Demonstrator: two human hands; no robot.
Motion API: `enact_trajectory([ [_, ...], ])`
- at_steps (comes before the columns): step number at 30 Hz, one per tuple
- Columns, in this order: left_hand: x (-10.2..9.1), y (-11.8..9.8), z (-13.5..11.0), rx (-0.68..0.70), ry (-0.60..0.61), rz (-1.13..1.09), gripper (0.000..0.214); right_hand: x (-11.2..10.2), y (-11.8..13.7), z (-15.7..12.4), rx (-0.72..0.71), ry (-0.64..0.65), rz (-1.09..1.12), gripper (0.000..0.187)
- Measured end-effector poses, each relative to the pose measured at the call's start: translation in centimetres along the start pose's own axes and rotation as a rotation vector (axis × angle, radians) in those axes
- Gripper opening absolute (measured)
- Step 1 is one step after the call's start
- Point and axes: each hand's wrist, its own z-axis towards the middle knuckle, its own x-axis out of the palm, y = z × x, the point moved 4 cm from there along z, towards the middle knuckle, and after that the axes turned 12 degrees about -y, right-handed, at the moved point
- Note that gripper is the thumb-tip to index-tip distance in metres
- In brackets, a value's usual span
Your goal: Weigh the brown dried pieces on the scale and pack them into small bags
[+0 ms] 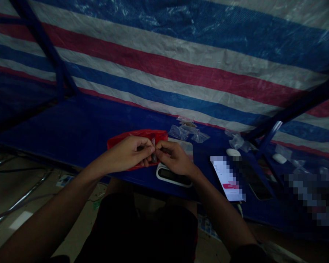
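My left hand (137, 151) and my right hand (173, 155) meet in the middle, pinching a small clear plastic bag (154, 156) between them. Something dark shows inside it, too small to name. Under and behind my left hand lies a red plastic bag (120, 138) on the blue shelf. Below my right hand is a white digital scale (173, 178), its dark display facing me and its platform partly covered by the hand. The fingers of both hands are closed around the top and side of the little bag.
Several clear plastic bags (190, 131) lie behind the scale. To the right are a lit phone (227, 179), a dark phone (256, 179) and a white rounded case (233, 152). A striped tarp (164, 73) hangs behind the blue shelf (57, 128); a blue metal post (44, 40) slants at left.
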Motion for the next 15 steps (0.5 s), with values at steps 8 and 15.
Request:
enact_trajectory([
  [8, 0.11, 0.17, -0.09, -0.007, 0.015, -0.011, 0.024, -0.08, 0.31, 0.09, -0.032, -0.008, -0.066, 0.023],
  [15, 0.1, 0.59, -0.03, 0.009, 0.054, -0.059, 0.025, 0.06, 0.69, 0.11, -0.036, 0.0, -0.057, 0.026],
])
